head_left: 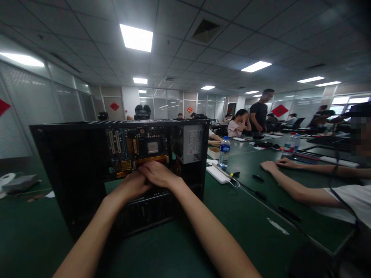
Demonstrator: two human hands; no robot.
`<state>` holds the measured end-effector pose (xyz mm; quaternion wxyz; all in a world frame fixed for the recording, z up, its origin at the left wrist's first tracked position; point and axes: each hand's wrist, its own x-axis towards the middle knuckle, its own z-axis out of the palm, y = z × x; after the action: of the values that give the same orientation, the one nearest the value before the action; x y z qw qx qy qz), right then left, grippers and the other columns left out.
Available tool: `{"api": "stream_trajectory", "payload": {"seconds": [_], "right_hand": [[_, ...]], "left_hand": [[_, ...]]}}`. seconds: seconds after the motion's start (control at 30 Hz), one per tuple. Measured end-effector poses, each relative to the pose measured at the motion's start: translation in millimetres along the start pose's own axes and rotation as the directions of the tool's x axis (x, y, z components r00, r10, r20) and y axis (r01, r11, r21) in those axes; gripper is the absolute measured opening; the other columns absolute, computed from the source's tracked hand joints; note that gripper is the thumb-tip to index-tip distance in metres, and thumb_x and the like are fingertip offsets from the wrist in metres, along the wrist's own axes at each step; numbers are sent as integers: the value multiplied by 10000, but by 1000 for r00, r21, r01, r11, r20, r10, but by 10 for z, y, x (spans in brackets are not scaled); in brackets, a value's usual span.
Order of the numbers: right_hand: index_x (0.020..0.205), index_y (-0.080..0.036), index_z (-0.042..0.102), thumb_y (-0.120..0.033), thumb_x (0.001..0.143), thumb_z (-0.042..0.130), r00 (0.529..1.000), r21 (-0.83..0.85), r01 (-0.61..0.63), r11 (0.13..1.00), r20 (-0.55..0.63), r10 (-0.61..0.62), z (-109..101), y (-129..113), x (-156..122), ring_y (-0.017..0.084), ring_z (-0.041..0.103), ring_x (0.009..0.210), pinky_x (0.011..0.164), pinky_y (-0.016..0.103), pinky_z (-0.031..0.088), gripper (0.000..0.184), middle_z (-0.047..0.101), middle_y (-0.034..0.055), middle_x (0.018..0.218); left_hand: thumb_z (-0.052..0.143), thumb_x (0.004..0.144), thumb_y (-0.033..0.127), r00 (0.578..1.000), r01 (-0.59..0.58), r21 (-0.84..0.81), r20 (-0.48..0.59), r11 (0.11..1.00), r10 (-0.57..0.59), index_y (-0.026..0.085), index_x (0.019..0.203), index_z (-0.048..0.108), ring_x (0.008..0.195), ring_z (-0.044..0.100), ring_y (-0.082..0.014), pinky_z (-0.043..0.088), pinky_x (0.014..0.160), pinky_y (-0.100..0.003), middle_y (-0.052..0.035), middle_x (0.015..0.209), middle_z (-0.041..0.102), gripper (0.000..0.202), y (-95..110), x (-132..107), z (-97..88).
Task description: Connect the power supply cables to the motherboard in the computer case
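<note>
An open black computer case (87,150) stands on the green table in front of me, its inside facing me. Both my hands reach into it, at the lower edge of the motherboard (138,142). My left hand (133,186) is closed, its fingertips partly covered by the other hand. Overlapping it from the right is my right hand (159,173), fingers together and bent beside the orange-yellow slots (153,158). Whatever lies under the fingers is hidden. A metal power supply (193,144) sits at the case's upper right.
Right of the case, a water bottle (224,152) stands behind a white power strip (218,174). Cables and a black pen-like object (290,213) lie along the table. A co-worker's forearms (301,185) rest at the right. A grey box (21,183) sits far left.
</note>
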<state>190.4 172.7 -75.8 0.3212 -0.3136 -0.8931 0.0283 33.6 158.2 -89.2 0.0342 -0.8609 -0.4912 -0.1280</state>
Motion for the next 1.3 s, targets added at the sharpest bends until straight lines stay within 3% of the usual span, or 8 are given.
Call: {"api": "stream_trajectory", "payload": {"seconds": [0.17,0.37,0.73,0.93,1.07,1.2,1.27,1.3], "right_hand": [[961,-164,674,-356,1072,298,1000,-4,22,1000,4,-22,37,30,14,200,641,1020,912,304,431,436,723,91,1042],[932,-159,680,-375,1071,298,999,32,30,999,-16,-29,36,41,0,193,648,993,894,290,433,460,725,93,1034],[900,-176,657,-393,1071,288,997,128,-67,989,41,62,-8,11,-34,171,648,900,818,266,428,461,716,60,947],[871,-171,639,-411,1074,262,999,163,-24,986,-32,29,-34,23,-51,172,647,922,792,255,418,491,711,62,941],[856,-171,663,-424,1063,297,994,2,-92,996,-57,92,-29,46,-42,204,662,925,802,281,419,490,723,82,938],[994,-166,688,-315,1050,318,971,-79,-215,973,-124,204,18,110,-23,231,665,1007,829,296,438,402,726,125,1062],[1017,-148,695,-236,1018,357,956,-90,-293,952,-19,293,42,140,-36,236,667,1019,818,295,454,349,725,146,1086],[1020,-143,702,-223,994,401,941,-104,-307,946,117,319,52,151,-50,239,672,1007,797,293,465,313,728,150,1083]], "left_hand": [[526,833,242,998,-66,-66,-27,996,65,125,1183,661,1155,655,-303,503,998,-370,-174,1246,688,394,-3,10,12],[537,822,227,991,-125,-135,-67,983,117,163,1169,683,1136,664,-289,516,988,-346,-127,1228,706,382,5,12,10],[555,796,235,993,-104,-194,-80,975,90,157,1197,664,1226,610,-294,451,1085,-378,-138,1290,676,422,-7,30,27],[555,793,261,991,-109,-254,-101,961,86,167,1066,703,1026,692,-271,527,900,-327,-101,1127,745,324,158,-2,-78],[525,839,308,993,-71,-89,-102,993,62,186,879,716,864,704,-249,492,750,-303,-92,946,767,230,150,-36,-148],[432,918,403,965,45,-7,-258,999,-45,201,761,689,740,678,-218,422,664,-299,-66,761,730,363,47,-67,-210],[412,928,428,933,134,-17,-335,991,-132,204,736,682,739,673,-218,402,648,-298,-66,741,715,400,12,-73,-226],[409,930,435,921,177,-21,-349,984,-173,206,734,684,746,673,-221,394,639,-298,-68,746,714,408,8,-74,-229]]}}
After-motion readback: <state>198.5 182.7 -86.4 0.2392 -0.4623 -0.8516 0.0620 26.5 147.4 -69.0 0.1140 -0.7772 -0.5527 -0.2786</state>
